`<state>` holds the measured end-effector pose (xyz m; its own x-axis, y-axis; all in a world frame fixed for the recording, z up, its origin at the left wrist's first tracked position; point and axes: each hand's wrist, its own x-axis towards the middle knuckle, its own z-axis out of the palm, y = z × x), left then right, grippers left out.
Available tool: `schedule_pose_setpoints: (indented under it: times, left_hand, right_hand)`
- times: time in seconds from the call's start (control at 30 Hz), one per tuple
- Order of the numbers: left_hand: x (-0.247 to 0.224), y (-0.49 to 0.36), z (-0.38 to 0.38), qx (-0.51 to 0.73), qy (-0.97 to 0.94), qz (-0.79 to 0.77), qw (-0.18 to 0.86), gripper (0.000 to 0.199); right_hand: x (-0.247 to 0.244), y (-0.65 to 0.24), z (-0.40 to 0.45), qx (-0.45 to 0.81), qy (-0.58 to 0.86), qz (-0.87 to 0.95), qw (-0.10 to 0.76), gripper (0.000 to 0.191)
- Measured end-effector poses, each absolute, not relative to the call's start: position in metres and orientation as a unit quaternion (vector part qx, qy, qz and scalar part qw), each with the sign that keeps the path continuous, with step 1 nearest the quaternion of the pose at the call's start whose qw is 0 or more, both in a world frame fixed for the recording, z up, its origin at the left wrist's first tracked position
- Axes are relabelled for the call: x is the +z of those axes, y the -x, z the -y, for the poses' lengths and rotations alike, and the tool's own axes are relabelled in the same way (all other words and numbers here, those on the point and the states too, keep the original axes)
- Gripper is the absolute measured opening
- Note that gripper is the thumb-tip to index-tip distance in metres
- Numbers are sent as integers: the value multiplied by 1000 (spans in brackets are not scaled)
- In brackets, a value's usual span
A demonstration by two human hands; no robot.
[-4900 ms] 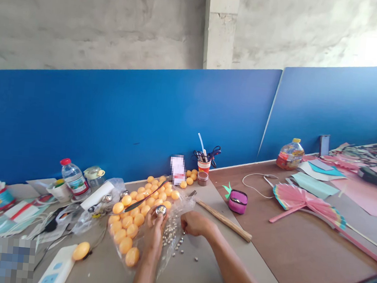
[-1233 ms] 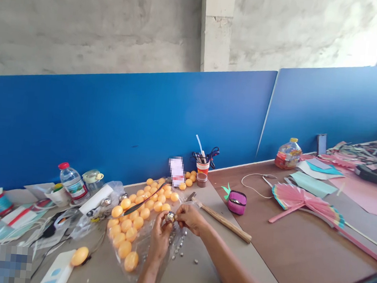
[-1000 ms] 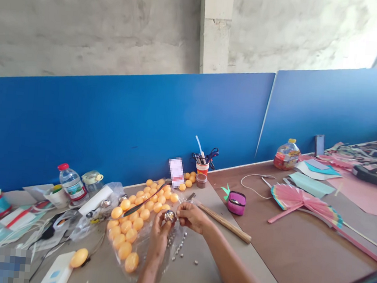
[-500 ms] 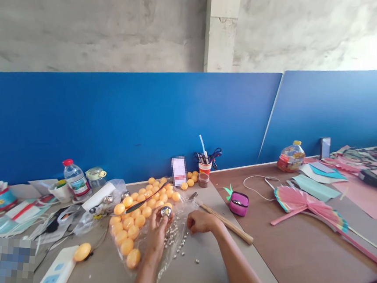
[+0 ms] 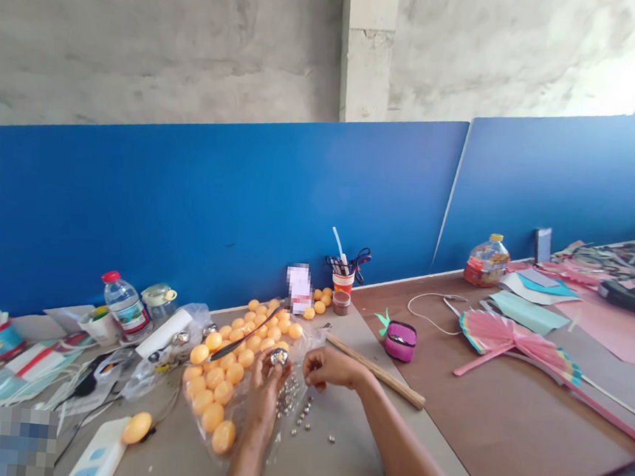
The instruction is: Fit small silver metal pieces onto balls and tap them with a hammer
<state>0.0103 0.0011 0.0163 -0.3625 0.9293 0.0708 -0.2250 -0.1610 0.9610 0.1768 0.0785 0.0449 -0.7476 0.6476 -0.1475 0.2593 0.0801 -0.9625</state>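
Your left hand (image 5: 263,396) grips the shiny ball (image 5: 279,356) at its fingertips — your right hand (image 5: 331,369) is curled nearby, its contents hard to tell.

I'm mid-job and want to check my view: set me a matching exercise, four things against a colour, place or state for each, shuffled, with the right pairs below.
1. left hand
2. zip pouch
3. paper fan
4. red-capped bottle

A. spread open
B. on the left, near the blue partition
C. holding a shiny silver ball
D. purple

Right pairs: 1-C, 2-D, 3-A, 4-B
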Motion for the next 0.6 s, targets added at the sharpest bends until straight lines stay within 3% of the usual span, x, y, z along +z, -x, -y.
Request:
schedule_pose_setpoints:
  times: [0.1,0.23,0.6]
  left_hand:
    - [16,-12,0,644,-407,-517,390,51]
    - [15,-13,0,632,-427,-528,374,49]
    - [6,-11,-2,640,-443,-487,396,46]
  right_hand:
    - [51,-175,-76,683,259,620,287,17]
    - [48,-165,-74,671,262,580,381,21]
    - [31,-148,-75,612,324,632,348,7]
